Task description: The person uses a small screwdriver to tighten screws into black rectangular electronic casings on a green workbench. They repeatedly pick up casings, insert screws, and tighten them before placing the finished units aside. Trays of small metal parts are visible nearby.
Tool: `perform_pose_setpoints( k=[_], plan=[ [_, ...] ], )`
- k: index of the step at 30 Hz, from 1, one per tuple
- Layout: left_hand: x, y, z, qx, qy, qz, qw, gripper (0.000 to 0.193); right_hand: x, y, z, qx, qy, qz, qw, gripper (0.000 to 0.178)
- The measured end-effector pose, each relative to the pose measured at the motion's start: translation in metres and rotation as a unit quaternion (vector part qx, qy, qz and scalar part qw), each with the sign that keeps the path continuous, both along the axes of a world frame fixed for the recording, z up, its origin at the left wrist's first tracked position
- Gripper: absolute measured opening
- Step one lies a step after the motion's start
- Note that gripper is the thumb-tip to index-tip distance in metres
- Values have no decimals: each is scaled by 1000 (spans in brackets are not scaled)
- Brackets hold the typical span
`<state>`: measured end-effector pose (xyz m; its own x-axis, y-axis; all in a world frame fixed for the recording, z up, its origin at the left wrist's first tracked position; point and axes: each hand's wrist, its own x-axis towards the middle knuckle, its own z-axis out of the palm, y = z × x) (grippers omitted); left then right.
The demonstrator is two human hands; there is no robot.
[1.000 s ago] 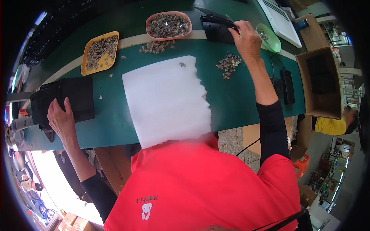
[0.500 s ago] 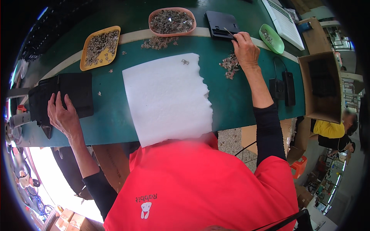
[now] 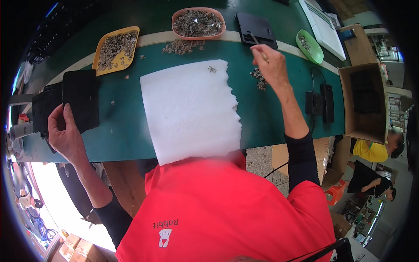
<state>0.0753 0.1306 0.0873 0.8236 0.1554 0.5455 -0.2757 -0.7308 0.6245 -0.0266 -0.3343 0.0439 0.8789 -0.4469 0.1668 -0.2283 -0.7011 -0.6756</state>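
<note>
Panel (image 3: 83, 98), flat and black, at the left of the green tabletop (image 3: 118, 135), overlapping other black pieces (image 3: 46, 105) whose outlines merge. The left hand (image 3: 65, 139) lies at its near left edge, thumb and forefinger curved apart at the tips; whether they grip the edge cannot be told. The right hand (image 3: 273, 65) pinches a slim tool (image 3: 254, 39) between its fingers, the tip overlapping a second black panel (image 3: 257, 27) toward the far side; contact there cannot be judged. Dark lettering (image 3: 166, 224), inverted in this view, stands above a white animal figure (image 3: 164, 238) on the red garment (image 3: 227, 209).

Between the hands lies a white sheet (image 3: 187, 113), ragged along its right edge, bearing a small metal part (image 3: 212, 69). Metal parts also fill a yellow tray (image 3: 127, 63), a pink bowl (image 3: 198, 38) and a green tray (image 3: 315, 56). One loose heap (image 3: 183, 46) lies just beside the bowl; another heap (image 3: 258, 78) is partly covered by the right hand. At right, a black adapter (image 3: 327, 103) lies near an open cardboard box (image 3: 364, 121), its interior shadowed. Background people (image 3: 370, 150) at far right appear small and distorted.
</note>
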Motion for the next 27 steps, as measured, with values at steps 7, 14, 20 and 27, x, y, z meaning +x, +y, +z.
perform_pose_setpoints(
  k=[7, 14, 20, 27],
  plan=[
    [-38, -65, 2, -15, -60, -129, 990, 15, -5, 52, -14, -40, -17, 146, 988, 14],
    [-84, -124, -38, 126, -198, -414, 879, 25, 6, 70, -18, -30, -13, 156, 987, 14],
    [-114, -140, -69, 201, -94, -461, 859, 32, 10, 73, -26, -58, -18, 157, 986, 15],
    [-112, -145, -70, 196, -112, -464, 856, 27, 0, 86, -15, 93, -9, 134, 987, 11]
  ],
)
